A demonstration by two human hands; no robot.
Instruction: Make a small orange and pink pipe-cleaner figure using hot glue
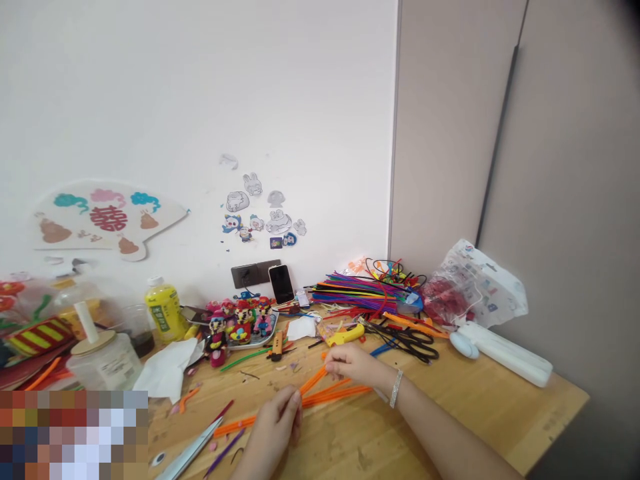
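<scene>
The left hand (pixel 275 423) is curled closed around orange pipe cleaners (pixel 320 397), fingers mostly hiding the grip point. The right hand (pixel 351 365), a silver bracelet (pixel 396 389) on its wrist, pinches narrowly on the same strands from above. The orange pipe cleaners lie low over the wooden table (pixel 545 407), running between both hands, with one short piece angled up into the right hand. Exact crossing or twist between the hands can't be told from this view.

Progress, as far as visible: the orange strands look mostly long and straight, with no finished orange shape showing. A large multicoloured pipe cleaner bundle (pixel 357 297) lies at the back, while small finished pipe-cleaner figures (pixel 243 327) stand on a plate.

Nearby are a yellow glue gun (pixel 345 335), black-handled scissors (pixel 405 341), a purple pipe cleaner (pixel 225 447) and a long silver metal tool (pixel 190 450), type unclear. Further back are a phone (pixel 281 283) leaning on the wall, a yellow drink bottle (pixel 164 310), a plastic jar (pixel 105 363) with a wooden lid, and a plastic bag (pixel 475 283).
</scene>
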